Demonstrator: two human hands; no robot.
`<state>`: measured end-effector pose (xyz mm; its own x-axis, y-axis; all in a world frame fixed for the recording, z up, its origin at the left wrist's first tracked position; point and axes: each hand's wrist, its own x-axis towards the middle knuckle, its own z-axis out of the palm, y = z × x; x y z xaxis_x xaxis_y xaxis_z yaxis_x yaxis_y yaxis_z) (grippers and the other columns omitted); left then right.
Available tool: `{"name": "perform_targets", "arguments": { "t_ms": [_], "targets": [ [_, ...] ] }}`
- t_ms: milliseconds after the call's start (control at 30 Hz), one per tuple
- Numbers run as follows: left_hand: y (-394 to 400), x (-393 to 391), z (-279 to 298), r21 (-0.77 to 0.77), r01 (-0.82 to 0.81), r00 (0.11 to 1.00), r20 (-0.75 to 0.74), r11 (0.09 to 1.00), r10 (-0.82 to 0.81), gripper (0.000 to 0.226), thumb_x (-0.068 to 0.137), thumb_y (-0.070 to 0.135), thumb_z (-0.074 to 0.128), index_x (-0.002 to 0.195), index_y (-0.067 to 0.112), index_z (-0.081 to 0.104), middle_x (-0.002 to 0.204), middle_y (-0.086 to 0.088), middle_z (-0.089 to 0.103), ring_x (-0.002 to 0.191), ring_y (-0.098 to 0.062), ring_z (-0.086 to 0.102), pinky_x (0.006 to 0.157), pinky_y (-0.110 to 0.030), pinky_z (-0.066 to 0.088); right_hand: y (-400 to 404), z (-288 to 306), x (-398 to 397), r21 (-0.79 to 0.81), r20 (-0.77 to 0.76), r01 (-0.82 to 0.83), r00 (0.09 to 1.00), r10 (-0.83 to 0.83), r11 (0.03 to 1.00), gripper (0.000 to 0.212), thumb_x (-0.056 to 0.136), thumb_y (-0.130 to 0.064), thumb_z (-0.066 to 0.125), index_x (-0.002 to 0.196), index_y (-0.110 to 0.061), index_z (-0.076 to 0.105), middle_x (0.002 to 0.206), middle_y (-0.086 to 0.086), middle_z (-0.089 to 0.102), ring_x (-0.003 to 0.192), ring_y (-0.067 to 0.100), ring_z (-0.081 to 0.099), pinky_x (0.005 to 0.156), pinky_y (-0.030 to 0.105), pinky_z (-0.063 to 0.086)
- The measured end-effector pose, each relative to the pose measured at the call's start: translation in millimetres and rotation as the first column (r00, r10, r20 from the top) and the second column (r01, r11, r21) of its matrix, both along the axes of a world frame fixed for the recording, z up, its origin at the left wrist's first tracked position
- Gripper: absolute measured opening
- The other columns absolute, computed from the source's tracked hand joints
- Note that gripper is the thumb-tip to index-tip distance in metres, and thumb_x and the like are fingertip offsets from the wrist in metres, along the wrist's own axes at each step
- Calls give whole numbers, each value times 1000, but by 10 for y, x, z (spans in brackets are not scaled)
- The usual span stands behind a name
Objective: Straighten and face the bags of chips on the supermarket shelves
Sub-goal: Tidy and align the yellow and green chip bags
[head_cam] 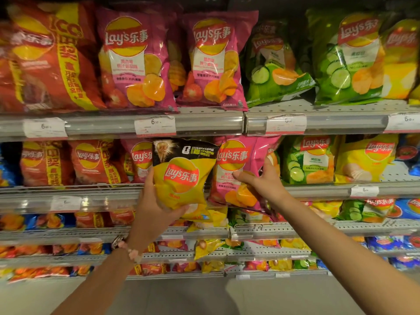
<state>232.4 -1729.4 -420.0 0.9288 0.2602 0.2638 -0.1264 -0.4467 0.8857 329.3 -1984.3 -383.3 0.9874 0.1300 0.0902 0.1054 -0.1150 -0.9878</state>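
Supermarket shelves (204, 123) stocked with bags of chips are seen across the whole view, with price tags (155, 125) clipped to the grey rails. On the top shelf, red bags (52, 57) are ranged at the left, magenta bags (134, 62) in the middle and green cucumber bags (347, 57) at the right.

In front of the second shelf, a yellow bag (181, 178) with a black top band is held upright, face forward, by the left hand (154, 205); its grip is clamped on the bag's lower left edge, thumb in front and fingers curled behind. A beaded bracelet (130, 251) is worn on that wrist.

Just beside it, a pink bag (236, 160) is tilted out over the second shelf's rail. The right hand (266, 180) is laid on it, and the grip is closed on the bag's right edge, with the thumb pressed across its front.

More red, green and yellow bags are lined up on the same shelf, and smaller bags on the lower shelves are blurred.
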Motion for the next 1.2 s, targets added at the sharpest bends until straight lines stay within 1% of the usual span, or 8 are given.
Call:
{"name": "perform_targets", "arguments": {
  "t_ms": [200,333,500,700,833,1000,1100,1200],
  "targets": [
    [285,-203,-147,4,-4,998,-61,1000,4,125,45,56,89,144,49,14,138,11,45,125,-14,50,93,-42,54,394,-26,74,11,28,-29,999,29,1000,51,74,-17,81,118,-21,55,109,-3,68,103,13,64,96,38,49],
    [386,-289,-139,10,-44,998,-50,999,45,117,42,60,86,135,64,15,128,27,48,120,-7,53,86,-27,55,621,32,246,58,82,7,997,-12,998,27,78,-17,77,93,-29,59,94,-5,68,88,9,66,85,37,52],
    [429,-347,-110,-13,-42,997,-58,999,42,111,40,65,85,125,74,14,115,41,51,109,9,54,72,-8,51,883,4,502,42,26,34,999,-35,999,53,76,-12,78,120,-9,48,111,9,64,103,22,62,94,39,49],
    [466,-328,-156,0,-25,988,-153,1000,25,136,35,73,80,146,46,7,137,3,47,126,-21,49,96,-48,50,969,-155,709,-31,-147,-32,989,27,999,55,83,-9,71,130,-4,41,106,11,61,92,22,59,74,28,50],
    [379,-277,-150,-28,-1,989,-148,1000,-3,128,37,72,81,141,53,11,139,5,46,126,-19,49,98,-47,50,895,-149,699,-103,-201,-96,977,74,990,57,88,-7,63,136,-7,33,94,4,57,84,19,57,77,32,52],
    [184,-179,-111,-72,26,996,-78,997,-31,124,42,65,86,139,61,8,140,12,43,125,-10,49,95,-41,51,819,-36,296,-19,-111,6,994,-8,1000,72,96,-17,54,151,-12,8,143,10,40,132,22,41,104,31,37],
    [25,-101,-105,-70,35,997,-59,997,-39,125,44,62,86,144,50,11,140,9,44,125,-11,48,98,-45,49,739,-14,-158,156,-79,90,994,-78,984,62,97,-30,49,150,-18,17,142,3,40,126,12,43,95,19,35],
    [-169,24,-112,-64,69,995,-67,996,-73,127,46,56,88,146,40,12,141,1,44,126,-20,48,98,-50,48,637,-8,-511,164,-97,-31,994,47,986,85,83,-45,58,150,-22,11,138,-8,38,122,4,43,97,18,39]
  ]
}}
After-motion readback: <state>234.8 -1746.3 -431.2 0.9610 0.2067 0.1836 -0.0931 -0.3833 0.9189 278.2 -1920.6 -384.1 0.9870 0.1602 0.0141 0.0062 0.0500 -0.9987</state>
